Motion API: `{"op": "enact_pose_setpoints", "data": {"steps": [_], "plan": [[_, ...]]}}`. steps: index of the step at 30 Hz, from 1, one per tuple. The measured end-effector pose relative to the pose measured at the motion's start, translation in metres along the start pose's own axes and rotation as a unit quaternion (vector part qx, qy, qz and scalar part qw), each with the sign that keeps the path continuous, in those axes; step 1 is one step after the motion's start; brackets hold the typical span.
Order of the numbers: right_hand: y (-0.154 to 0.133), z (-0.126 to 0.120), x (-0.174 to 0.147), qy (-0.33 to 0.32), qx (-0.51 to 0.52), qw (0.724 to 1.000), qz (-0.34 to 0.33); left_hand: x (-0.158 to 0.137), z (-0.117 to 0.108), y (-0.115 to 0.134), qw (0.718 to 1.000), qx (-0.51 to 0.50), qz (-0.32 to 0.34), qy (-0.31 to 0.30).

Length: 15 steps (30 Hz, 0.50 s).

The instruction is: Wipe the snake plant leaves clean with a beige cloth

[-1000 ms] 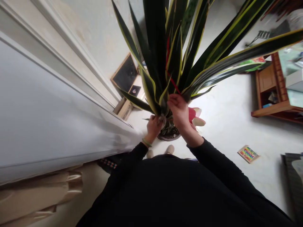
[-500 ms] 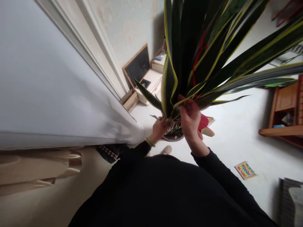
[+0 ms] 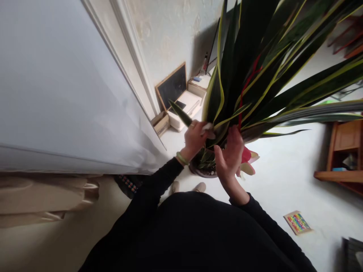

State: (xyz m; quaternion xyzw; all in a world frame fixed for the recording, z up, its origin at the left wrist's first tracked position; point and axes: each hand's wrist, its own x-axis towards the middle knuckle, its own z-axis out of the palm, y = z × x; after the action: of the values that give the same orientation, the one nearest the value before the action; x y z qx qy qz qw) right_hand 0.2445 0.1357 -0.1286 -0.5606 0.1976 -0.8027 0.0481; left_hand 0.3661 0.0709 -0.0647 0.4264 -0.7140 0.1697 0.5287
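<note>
Snake plant [image 3: 236,75] | dark-green yellow-edged leaves [image 3: 309,92], red ribbon [image 3: 247,80] | left grip [image 3: 195,139] clasping pale wad [image 3: 207,128] | right grip [image 3: 231,155] spread

Potted plant [image 3: 236,79], yellow-edged leaves [image 3: 297,96] fanned, pale wad [image 3: 207,128]

A blackboard [image 3: 171,86] is leaning by the wall [image 3: 172,34], behind a white unit [image 3: 185,107]; a carton [image 3: 161,124] is sitting just beside the unit; a bottle [image 3: 204,63] is standing farther back; a wooden cabinet [image 3: 347,138] is standing at right; a colourful board [image 3: 297,223] is lying on the pale floor [image 3: 272,196]; a white surface [image 3: 65,94] is filling the left; tan material [image 3: 42,196] is showing below, near a dark, dotted item [image 3: 129,185].
</note>
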Motion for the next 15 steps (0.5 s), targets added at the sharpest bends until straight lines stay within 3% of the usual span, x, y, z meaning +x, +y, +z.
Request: {"op": "enact_pose_setpoints", "data": {"steps": [4,11,15], "plan": [[-0.007,0.0,0.0,-0.004,-0.03,0.998,-0.053,0.032,-0.012,0.012,0.996,-0.034,0.051,0.062],[-0.036,0.008,0.032,-0.079,-0.059,0.993,-0.068,0.004,0.002,0.003,0.998,-0.032,0.046,0.028],[-0.048,0.011,0.059,-0.101,-0.073,0.991,-0.04,0.045,-0.018,0.015,0.991,-0.067,0.069,0.098]]}}
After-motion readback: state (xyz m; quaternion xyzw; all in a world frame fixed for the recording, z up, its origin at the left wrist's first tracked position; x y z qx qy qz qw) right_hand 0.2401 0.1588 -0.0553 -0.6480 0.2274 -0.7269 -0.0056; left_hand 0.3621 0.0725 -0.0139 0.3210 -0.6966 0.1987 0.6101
